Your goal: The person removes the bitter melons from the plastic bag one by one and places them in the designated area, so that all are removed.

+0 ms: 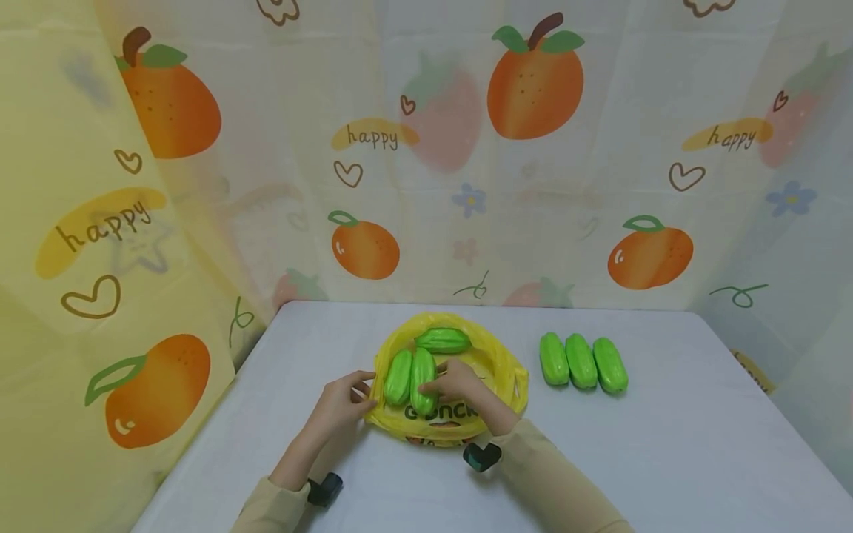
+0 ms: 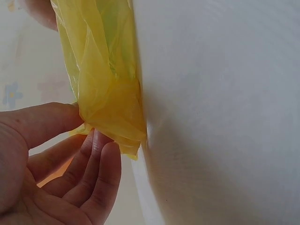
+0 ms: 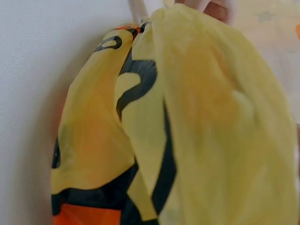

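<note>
A yellow plastic bag [image 1: 506,363] with dark print lies spread open on the table. Inside it are three plump, glossy green cucumbers: one [image 1: 443,340] sideways at the back, one [image 1: 398,377] at the left, and another [image 1: 423,370] beside that. My right hand [image 1: 460,383] reaches over the bag and grips this last cucumber, thumb and fingers at its right side. At the bag's left rim my left hand [image 1: 341,400] pinches the yellow film; the left wrist view shows thumb and fingertips [image 2: 110,152] at the crumpled edge. Bag film [image 3: 206,117] fills the right wrist view, hiding the right hand's grasp.
Three more green cucumbers [image 1: 581,361] lie side by side on the white tabletop [image 1: 680,414], right of the bag. A fruit-printed curtain [image 1: 566,185] hangs behind the table's back edge and along its left side. Both wrists wear small dark devices [image 1: 481,457].
</note>
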The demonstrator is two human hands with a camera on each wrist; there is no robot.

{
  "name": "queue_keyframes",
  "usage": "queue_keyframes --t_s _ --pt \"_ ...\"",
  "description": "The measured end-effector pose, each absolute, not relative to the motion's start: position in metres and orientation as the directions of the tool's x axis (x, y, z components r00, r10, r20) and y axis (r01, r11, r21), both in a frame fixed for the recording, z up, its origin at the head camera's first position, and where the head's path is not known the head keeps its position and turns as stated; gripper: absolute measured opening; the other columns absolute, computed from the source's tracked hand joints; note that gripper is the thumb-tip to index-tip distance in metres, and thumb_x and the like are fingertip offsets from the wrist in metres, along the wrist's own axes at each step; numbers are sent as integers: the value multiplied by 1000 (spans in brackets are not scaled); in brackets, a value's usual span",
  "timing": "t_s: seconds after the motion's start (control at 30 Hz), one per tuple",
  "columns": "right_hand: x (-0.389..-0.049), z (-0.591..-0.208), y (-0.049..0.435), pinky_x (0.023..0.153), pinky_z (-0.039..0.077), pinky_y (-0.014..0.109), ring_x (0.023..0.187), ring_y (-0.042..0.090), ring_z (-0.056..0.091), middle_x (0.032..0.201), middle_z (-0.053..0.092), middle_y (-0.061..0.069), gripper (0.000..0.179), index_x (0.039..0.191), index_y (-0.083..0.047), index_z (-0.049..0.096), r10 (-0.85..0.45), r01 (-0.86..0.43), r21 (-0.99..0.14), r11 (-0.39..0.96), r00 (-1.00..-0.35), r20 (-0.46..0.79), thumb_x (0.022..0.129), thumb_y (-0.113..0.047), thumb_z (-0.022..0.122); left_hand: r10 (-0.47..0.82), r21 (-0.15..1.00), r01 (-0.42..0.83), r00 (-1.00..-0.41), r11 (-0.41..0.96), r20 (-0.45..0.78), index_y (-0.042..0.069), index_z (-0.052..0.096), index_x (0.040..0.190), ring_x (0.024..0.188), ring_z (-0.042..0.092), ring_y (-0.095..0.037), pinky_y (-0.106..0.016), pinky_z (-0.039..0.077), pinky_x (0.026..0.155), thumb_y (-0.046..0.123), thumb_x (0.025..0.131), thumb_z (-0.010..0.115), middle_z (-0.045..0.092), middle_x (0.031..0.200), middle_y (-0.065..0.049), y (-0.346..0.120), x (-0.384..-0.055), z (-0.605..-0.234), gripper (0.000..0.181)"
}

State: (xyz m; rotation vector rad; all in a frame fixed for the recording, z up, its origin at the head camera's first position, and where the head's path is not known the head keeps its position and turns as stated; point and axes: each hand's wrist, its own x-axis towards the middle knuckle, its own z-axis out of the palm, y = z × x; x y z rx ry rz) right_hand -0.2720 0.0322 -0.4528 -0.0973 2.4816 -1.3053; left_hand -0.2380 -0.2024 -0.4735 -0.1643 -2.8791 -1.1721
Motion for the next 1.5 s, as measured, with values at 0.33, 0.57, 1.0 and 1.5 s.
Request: queue_keyframes --t_s 0.33,0.57,1.0,1.5 --pt "-267 -448 31 70 55 34 84 21 63 116 58 19 67 125 6 51 -208 88 -783 616 -940 -270 74 -26 80 81 693 103 -995 714 65 10 63 121 73 59 -12 -28 50 62 12 77 76 65 88 -2 -202 -237 -472 45" --pt "-262 -445 33 67 57 35 84 25 65 114 58 22 67 128 8 48 -213 113 -837 536 -941 -263 74 -17 79 74 692 93 -996 716 57 11 63 121 73 59 -12 -27 50 62 12 77 76 65 88 -2 -201 -237 -471 46" --pt "-255 -436 50 71 57 41 84 23 67 109 64 20 69 132 6 46 -274 87 -905 417 -937 -216 75 -16 78 80 686 101 -995 721 61 10 63 121 73 59 -13 -28 50 62 11 77 76 65 88 -2 -201 -235 -471 45" --pt "-252 -430 70 71 57 38 89 25 66 116 61 21 72 135 5 44 -239 109 -910 401 -946 -219 74 -14 78 89 689 105 -994 717 60 10 63 120 74 59 -12 -28 51 64 12 78 76 64 88 -1 -201 -238 -472 45"
